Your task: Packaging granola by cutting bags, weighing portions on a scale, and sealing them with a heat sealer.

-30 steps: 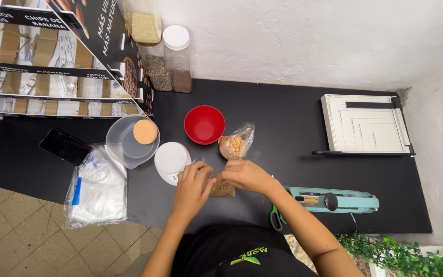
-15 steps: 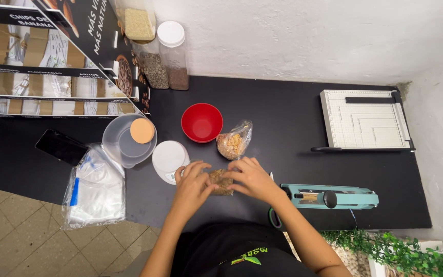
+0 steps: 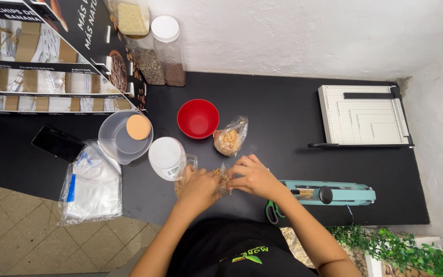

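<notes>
The small clear plastic bag of brown snack pieces [image 3: 222, 177], at six o'clock from the round red plastic bowl [image 3: 198, 118] on the black table [image 3: 283, 118], has shifted slightly leftward, my left hand [image 3: 199, 187] and right hand [image 3: 255, 177] both pinched closed on it.

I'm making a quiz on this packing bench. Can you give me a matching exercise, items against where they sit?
Items:
1. red bowl
2. paper cutter
3. phone
4. small clear bag

Places:
A. table's far-right corner
B. between both hands
C. table's left edge
D. middle, beside a filled snack bag

Pairs: 1-D, 2-A, 3-C, 4-B
</notes>
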